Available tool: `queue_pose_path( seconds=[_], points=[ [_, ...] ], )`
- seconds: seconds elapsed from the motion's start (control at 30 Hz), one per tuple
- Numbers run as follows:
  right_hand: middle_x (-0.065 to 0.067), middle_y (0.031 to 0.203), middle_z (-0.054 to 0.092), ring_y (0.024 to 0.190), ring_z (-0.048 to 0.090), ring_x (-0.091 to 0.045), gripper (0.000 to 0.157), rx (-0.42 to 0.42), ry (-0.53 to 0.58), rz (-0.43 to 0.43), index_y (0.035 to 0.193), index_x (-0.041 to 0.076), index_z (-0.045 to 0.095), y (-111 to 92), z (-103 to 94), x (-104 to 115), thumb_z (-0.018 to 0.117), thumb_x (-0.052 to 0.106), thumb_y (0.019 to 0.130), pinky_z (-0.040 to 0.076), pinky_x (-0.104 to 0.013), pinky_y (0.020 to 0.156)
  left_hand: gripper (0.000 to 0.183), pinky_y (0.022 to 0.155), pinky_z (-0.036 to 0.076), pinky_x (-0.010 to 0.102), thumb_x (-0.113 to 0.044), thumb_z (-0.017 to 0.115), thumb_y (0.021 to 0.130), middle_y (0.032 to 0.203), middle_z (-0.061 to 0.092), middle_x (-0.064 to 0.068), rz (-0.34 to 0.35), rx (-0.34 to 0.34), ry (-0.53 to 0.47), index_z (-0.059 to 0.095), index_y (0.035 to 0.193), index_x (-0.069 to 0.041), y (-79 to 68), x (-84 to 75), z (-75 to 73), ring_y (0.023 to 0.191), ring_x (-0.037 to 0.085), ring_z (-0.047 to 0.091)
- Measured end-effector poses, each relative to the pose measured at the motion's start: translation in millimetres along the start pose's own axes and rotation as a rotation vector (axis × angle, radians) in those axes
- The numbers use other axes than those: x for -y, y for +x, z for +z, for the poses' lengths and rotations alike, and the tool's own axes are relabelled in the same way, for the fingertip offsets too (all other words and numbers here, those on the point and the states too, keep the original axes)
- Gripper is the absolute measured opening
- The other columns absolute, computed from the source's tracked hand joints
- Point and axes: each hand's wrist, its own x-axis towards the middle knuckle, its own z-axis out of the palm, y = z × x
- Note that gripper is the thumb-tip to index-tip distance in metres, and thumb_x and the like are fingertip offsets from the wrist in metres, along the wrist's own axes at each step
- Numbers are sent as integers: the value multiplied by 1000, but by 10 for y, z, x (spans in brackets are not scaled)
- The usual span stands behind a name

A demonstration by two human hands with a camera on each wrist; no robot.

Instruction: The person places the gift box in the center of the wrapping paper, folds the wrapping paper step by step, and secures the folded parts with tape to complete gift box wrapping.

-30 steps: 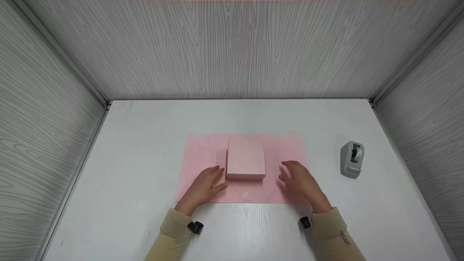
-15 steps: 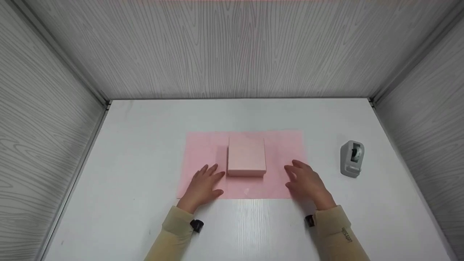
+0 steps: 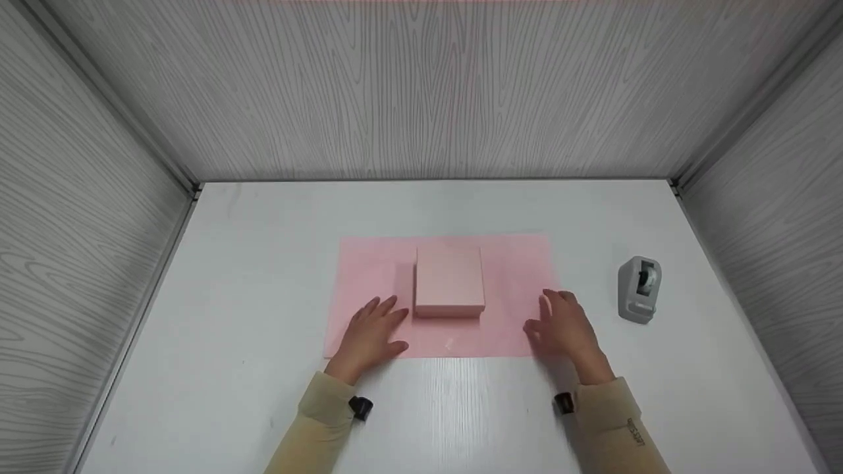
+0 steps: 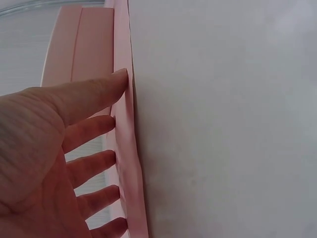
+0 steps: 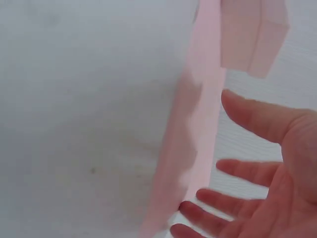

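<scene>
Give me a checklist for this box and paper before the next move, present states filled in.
1. Box on the paper: ok, paper shows on both sides of it.
2. Box closed: ok, it looks shut.
3. Left hand on the paper: ok, spread over its near left part.
4. Right hand on the paper: cannot tell, it is at the right edge but contact is unclear.
5. Paper's near edge flat: not ok, it looks slightly wavy by the left hand.
6. Dispenser off the paper: ok, it stands to the right.
</scene>
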Motion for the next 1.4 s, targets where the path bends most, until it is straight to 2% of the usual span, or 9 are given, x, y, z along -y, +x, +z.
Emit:
queue_pose_path(
  seconds=[0.13,0.27,0.37,0.5,0.7,0.97,1.1,1.23,1.4],
  points=[
    [-34,146,30,132,36,-50,72,13,56,80,148,-4,32,-46,-39,29,66,26,93,30,-60,106,58,112,21,56,-30,73,88,152,38,15,3,-12,-1,56,139,-10,1,4,11,141,41,27],
    [-33,146,32,131,36,-49,71,-2,72,87,149,-2,32,-92,-40,56,66,27,93,30,-61,106,58,112,22,56,-29,74,88,152,39,15,9,-21,1,56,139,-10,1,6,18,141,41,28],
    [-33,146,33,128,41,-50,72,-30,37,125,149,-1,32,-121,-22,82,68,26,92,35,-62,102,58,112,22,55,-30,74,88,152,39,15,5,-19,4,56,139,-10,-1,2,18,141,41,28],
    [-34,135,42,112,51,-51,74,-72,-73,161,145,-3,37,-153,54,111,73,24,86,46,-63,86,58,113,22,55,-30,74,87,152,39,14,-5,-15,1,56,139,-11,-3,2,20,141,40,28],
    [-33,117,52,94,57,-50,64,-137,-197,101,132,-6,50,-169,180,157,79,14,79,50,-59,65,58,112,23,56,-30,74,87,152,39,14,-2,-16,10,56,139,-11,11,15,30,141,40,28],
    [-34,114,50,87,58,-47,62,-178,-208,12,134,-9,47,-199,242,184,73,3,80,50,-59,66,58,111,23,56,-30,74,87,152,39,14,-1,-16,13,57,139,-10,18,27,42,141,41,28],
    [-36,126,46,104,54,-50,70,-152,-87,10,140,-7,40,-173,227,160,74,3,79,48,-62,82,58,112,23,57,-30,74,88,152,39,14,-2,-17,7,56,139,-11,10,23,33,141,41,28],
    [-32,139,42,121,48,-45,81,-104,193,89,150,-4,25,-112,130,110,71,14,86,42,-58,98,58,112,22,57,-31,74,88,152,38,14,-1,-17,-4,56,139,-11,10,26,32,141,41,27],
    [-24,133,48,115,51,-35,82,-83,489,228,154,-1,16,-68,-41,25,63,29,93,44,-48,96,58,111,23,57,-31,73,88,152,38,14,2,-16,-1,56,139,-11,14,32,36,141,41,28]
  ],
)
